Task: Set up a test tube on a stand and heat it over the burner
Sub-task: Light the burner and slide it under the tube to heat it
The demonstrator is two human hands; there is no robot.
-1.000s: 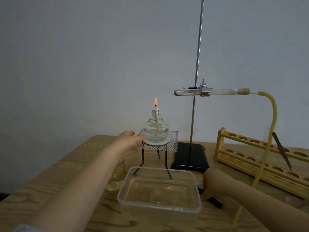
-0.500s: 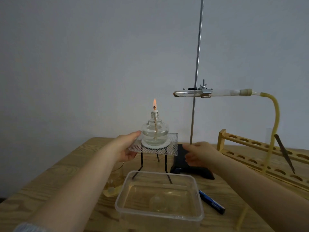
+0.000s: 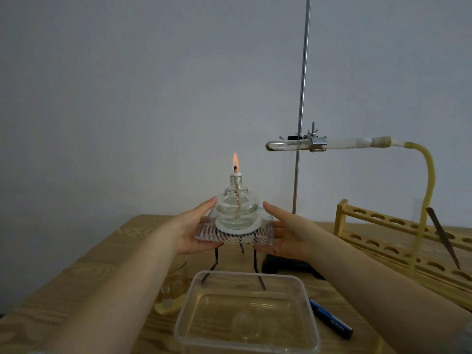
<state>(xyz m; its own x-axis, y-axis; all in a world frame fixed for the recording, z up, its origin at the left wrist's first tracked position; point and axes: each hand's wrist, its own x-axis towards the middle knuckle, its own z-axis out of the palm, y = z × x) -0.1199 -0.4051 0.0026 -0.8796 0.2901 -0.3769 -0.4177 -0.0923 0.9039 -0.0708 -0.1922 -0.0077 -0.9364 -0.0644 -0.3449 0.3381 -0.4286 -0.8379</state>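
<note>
Dim, flat light; soft focus; wide-angle bending at edges.

Clear glass burner [image 3: 237, 208], metal mesh [image 3: 263, 232], grained wooden table [image 3: 84, 277]

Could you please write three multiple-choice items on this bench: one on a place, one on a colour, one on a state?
1. Where is the test tube?
A. In the wooden rack
B. Clamped level on the stand
C. In the plastic tub

2. What colour is the hose?
A. Yellow
B. Black
C. Red

3. What state is the burner in?
A. Capped
B. Unlit
C. Lit

Answers:
1 B, the clamp holds it on the rod.
2 A, it hangs pale yellow from the stopper.
3 C, a flame stands on the wick.
</note>
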